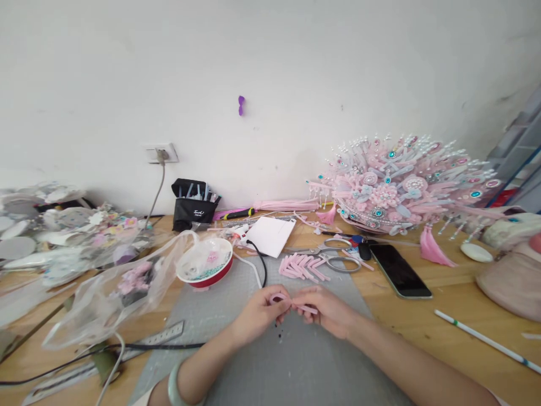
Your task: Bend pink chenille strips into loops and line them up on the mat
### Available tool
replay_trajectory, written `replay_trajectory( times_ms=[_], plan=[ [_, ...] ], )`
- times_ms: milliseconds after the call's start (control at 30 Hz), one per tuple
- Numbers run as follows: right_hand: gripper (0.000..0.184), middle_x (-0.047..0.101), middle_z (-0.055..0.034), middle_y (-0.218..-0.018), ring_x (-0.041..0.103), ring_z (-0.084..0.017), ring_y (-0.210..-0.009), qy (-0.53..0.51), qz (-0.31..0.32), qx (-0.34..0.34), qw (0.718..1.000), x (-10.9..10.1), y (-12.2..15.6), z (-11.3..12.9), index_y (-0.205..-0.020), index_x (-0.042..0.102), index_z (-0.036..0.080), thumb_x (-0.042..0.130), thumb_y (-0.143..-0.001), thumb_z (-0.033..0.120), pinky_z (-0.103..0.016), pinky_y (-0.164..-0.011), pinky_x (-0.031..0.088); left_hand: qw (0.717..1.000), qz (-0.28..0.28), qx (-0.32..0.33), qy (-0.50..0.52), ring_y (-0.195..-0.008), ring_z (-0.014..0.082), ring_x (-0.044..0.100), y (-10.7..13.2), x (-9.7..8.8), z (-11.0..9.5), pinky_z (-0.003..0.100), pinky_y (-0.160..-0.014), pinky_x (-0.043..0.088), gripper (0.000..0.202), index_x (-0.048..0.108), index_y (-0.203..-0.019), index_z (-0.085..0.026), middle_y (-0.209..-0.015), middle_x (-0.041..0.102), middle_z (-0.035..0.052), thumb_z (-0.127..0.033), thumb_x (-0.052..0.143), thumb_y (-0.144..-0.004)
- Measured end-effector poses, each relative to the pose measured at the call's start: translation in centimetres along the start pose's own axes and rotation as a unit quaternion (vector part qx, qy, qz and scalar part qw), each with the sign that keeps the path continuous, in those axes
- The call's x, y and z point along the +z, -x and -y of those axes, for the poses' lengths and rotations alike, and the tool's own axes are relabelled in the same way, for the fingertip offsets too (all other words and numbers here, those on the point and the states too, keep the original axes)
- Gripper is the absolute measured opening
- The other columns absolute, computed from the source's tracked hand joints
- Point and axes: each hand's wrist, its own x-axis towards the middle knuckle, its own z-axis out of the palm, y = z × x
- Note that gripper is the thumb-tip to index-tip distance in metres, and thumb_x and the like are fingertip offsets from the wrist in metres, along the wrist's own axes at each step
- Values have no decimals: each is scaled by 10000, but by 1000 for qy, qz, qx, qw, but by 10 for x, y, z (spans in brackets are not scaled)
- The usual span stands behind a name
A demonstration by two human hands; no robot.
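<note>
Both hands meet over the grey cutting mat (262, 372). My left hand (264, 310) is closed on a pink pipe cleaner (310, 309), bent into a loop near the left thumb. My right hand (323, 307) pinches the same pipe cleaner, whose straight end sticks out under the right fingers. Just beyond the hands lies a pile of bent pink pipe cleaner pieces (302, 267). Scissors (342, 264) with grey handles lie beside that pile. The fingertips partly hide the spot where the two hands meet.
A red-rimmed bowl (224, 269) of beads stands left of the mat, next to a clear plastic bag (93, 321). At right are a phone (401, 270), a white stick (486, 340) and a large pink beaded headdress (401, 186). A black pouch (192, 213) stands near the wall.
</note>
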Motion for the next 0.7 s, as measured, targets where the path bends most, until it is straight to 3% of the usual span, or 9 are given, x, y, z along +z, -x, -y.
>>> replay_trajectory(
  times_ms=[67, 100, 133, 200, 267, 333, 433, 700],
  plan=[
    [126, 364, 54, -491, 292, -41, -407, -122, 63, 97, 986, 0, -2, -2, -586, 507, 124, 484, -704, 162, -176, -437, 262, 1000, -7, 3, -10, -472, 86, 426, 0, 0, 0, 206, -474, 305, 236, 579, -643, -135, -518, 486, -29, -364, 587, -699],
    [121, 360, 55, -497, 294, -37, -405, -146, 77, 112, 980, 0, -3, -3, -600, 507, 121, 478, -711, 162, -171, -439, 268, 1000, -14, -1, -2, -467, 86, 425, 0, 0, 0, 206, -469, 304, 231, 575, -635, -135, -519, 491, -27, -358, 591, -693],
    [128, 374, 51, -508, 314, -38, -413, -141, 67, 93, 983, 1, -4, -4, -614, 509, 121, 481, -725, 177, -170, -446, 281, 1000, -25, -9, 14, -458, 85, 423, -1, 0, 1, 205, -460, 301, 222, 567, -620, -135, -517, 493, -27, -345, 595, -685],
    [149, 435, 31, -543, 384, -56, -459, -47, -1, -11, 999, 2, -5, -7, -638, 525, 130, 501, -749, 227, -184, -473, 319, 996, -45, -35, 62, -436, 78, 414, -4, -1, 4, 200, -438, 294, 192, 541, -586, -138, -509, 500, -26, -304, 599, -666],
    [127, 516, 6, -612, 462, -95, -551, 126, -79, -140, 979, 3, -6, -10, -692, 562, 153, 519, -756, 254, -216, -538, 369, 988, -56, -75, 121, -412, 68, 399, -6, -2, 8, 190, -415, 273, 157, 516, -566, -143, -493, 503, -28, -251, 591, -654],
    [95, 573, -13, -695, 510, -131, -660, 302, -112, -237, 917, 2, -6, -13, -760, 592, 181, 515, -766, 235, -249, -625, 399, 976, -48, -111, 183, -394, 58, 388, -7, -3, 12, 181, -401, 255, 125, 508, -563, -145, -483, 499, -32, -208, 576, -648],
    [145, 601, -45, -796, 535, -162, -769, 471, -98, -314, 818, -1, -3, -15, -840, 598, 183, 457, -807, 192, -280, -701, 414, 952, -25, -147, 267, -391, 44, 389, -7, -3, 17, 166, -400, 244, 95, 520, -571, -132, -484, 497, -31, -170, 562, -647],
    [229, 582, -78, -784, 528, -176, -729, 650, -86, -416, 630, -3, 2, -11, -858, 573, 149, 345, -872, 164, -288, -657, 410, 890, -17, -239, 387, -335, 24, 312, -9, -4, 21, 159, -367, 204, 128, 496, -540, -105, -451, 465, -27, -129, 513, -664]
  ],
)
